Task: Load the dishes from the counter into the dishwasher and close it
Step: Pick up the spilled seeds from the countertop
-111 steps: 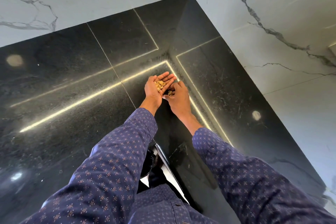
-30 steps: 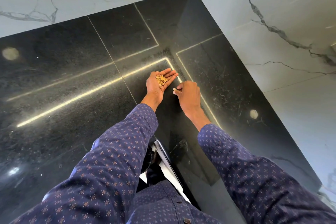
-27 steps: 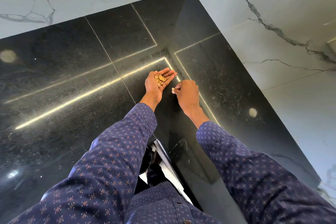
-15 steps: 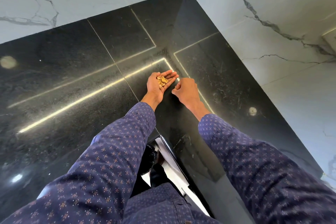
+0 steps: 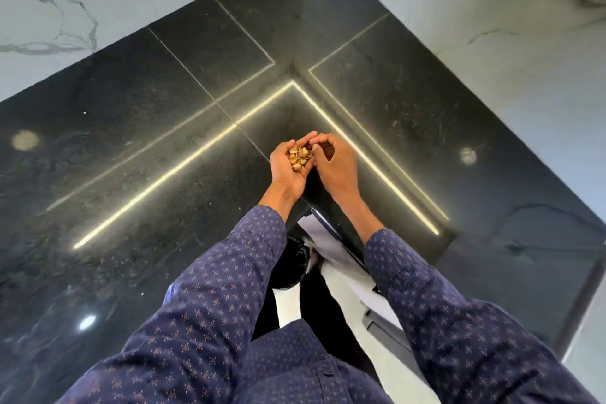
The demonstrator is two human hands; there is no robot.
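A little pile of tan nut shells (image 5: pixel 300 157) sits in the left hand (image 5: pixel 290 170), which is palm up and cupped, with its fingers curled a bit around the pile. The right hand (image 5: pixel 334 167) is just beside it on the right, touching it. Its fingers are bent and its fingertips (image 5: pixel 316 140) reach over to the shells, but you cannot tell if they pinch one, because the hand hides its own palm side. Both hands are held over the near edge of a shiny black counter (image 5: pixel 131 128), close to where it turns a corner. Bright lines of light shine on the counter. No dishes and no dishwasher can be seen here. White stone walls (image 5: pixel 492 52) with grey veins stand at the far side and the right. Blue sleeves (image 5: pixel 213 289) with tiny dots cover both arms. Below them, the floor and a dark shape are partly hidden and hard to make out. No writing shows anywhere.
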